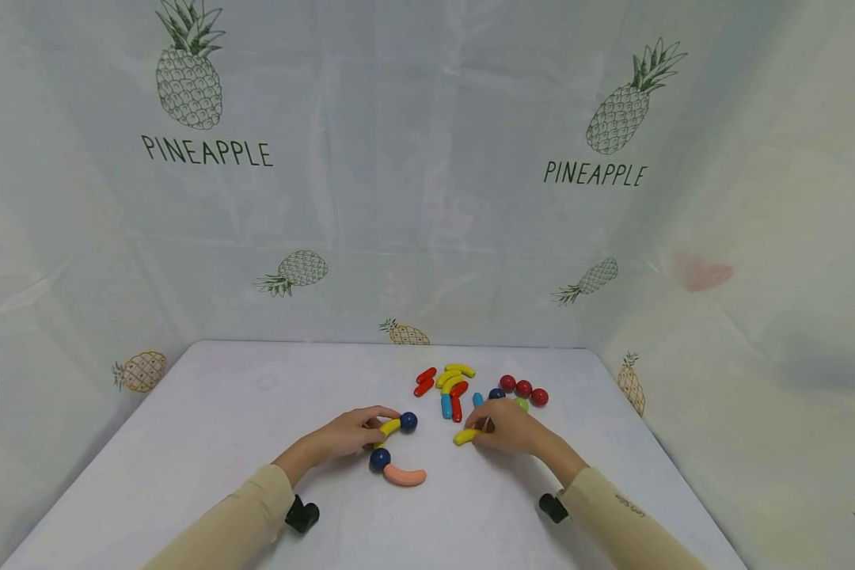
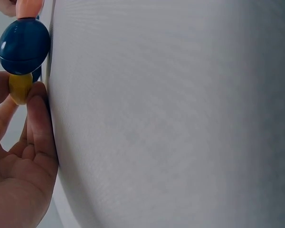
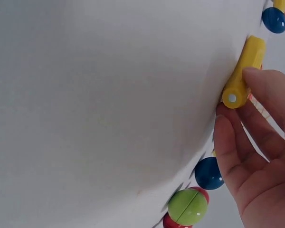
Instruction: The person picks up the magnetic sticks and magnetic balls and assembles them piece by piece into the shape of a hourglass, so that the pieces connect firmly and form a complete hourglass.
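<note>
The right hand pinches a glossy yellow curved rod between thumb and fingertips; its free end points toward the white worktop's left edge, long axis roughly along the far edge, other end hidden in the head view. The left hand pinches a second yellow curved rod, partly finger-covered, slanting toward the far right corner between two glossy navy balls.

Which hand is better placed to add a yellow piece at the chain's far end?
Probably your right hand: it pinches a loose yellow piece, to the right of the blue ball at that end. Your left hand grips the yellow piece between that ball and the nearer blue ball.
</note>
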A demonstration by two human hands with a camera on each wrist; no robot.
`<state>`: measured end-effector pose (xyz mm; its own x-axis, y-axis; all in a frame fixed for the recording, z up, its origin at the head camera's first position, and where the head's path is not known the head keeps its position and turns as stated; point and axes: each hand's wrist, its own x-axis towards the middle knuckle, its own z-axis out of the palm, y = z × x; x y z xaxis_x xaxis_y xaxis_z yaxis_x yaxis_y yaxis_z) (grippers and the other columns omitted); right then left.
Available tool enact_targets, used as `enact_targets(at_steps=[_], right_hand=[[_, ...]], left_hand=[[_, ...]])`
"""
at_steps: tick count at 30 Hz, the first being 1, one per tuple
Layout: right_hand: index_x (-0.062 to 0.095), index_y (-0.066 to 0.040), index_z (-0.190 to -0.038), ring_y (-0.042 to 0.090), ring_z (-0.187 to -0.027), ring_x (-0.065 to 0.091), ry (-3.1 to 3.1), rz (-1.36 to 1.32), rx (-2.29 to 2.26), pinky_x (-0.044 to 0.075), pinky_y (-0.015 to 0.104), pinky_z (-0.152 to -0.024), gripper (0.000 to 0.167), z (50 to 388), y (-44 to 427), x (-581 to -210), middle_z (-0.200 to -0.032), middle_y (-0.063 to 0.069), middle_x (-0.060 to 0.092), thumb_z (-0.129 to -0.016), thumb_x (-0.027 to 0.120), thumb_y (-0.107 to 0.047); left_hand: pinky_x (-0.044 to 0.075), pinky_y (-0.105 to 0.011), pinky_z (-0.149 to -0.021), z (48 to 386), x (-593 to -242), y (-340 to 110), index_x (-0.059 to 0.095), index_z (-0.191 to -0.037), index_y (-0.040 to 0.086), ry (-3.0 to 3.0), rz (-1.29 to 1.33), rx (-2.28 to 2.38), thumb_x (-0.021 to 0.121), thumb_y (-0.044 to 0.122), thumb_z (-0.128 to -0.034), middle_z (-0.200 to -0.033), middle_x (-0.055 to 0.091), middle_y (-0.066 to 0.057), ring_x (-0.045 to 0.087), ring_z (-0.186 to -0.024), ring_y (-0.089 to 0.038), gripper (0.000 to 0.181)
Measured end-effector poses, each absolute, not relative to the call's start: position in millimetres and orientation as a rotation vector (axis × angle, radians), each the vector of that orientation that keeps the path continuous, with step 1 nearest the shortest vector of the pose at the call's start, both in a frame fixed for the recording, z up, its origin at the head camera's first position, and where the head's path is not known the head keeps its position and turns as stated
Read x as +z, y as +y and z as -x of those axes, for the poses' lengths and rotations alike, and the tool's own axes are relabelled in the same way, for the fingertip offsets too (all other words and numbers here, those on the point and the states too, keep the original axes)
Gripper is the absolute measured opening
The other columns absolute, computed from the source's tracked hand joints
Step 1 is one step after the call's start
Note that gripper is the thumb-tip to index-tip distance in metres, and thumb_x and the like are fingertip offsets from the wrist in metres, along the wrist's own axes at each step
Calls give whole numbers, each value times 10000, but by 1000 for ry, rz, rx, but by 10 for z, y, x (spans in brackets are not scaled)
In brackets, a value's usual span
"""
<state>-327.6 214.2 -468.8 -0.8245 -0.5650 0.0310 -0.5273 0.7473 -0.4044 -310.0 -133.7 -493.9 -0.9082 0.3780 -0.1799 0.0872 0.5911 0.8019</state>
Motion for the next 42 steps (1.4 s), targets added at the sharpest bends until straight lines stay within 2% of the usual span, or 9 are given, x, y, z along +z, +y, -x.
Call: enact_targets(at_steps=[11, 24, 35, 42], right_hand=[[807, -154, -1124, 88, -787, 584, 2872, 920, -674, 536, 224, -715, 190, 3217, 2022, -4637, -885, -108, 692, -935, 827, -158], [811, -135, -1119, 105, -820, 598, 2932, 853, -830, 545, 216, -744, 167, 3204, 1738, -4715, -905, -66, 706, -952, 800, -122], [794, -95, -1161, 155, -861, 617, 2938, 807, -901, 564, 272, -789, 200, 3205, 1527, -4722, -945, -12, 719, -962, 783, -110], [791, -79, -1150, 129, -819, 596, 2930, 796, -919, 543, 238, -755, 193, 3225, 1466, -4764, -894, -31, 696, -957, 782, -90]], left_hand=[[550, -404, -878, 3102, -4944, -1344, 664, -1408, 315, 2487, -379, 1229, 695, 227, -1006, -1156, 641, -35, 614, -940, -198, 413], [545, -390, -872, 3107, -4912, -1338, 657, -1421, 306, 2485, -395, 1219, 688, 227, -1008, -1159, 643, -34, 612, -942, -199, 421], [546, -401, -876, 3087, -4894, -1343, 659, -1420, 298, 2490, -383, 1226, 689, 223, -1006, -1147, 650, -34, 614, -934, -198, 422], [542, -399, -880, 3099, -4912, -1347, 660, -1417, 307, 2481, -387, 1238, 692, 237, -1012, -1156, 650, -33, 617, -938, -196, 412]])
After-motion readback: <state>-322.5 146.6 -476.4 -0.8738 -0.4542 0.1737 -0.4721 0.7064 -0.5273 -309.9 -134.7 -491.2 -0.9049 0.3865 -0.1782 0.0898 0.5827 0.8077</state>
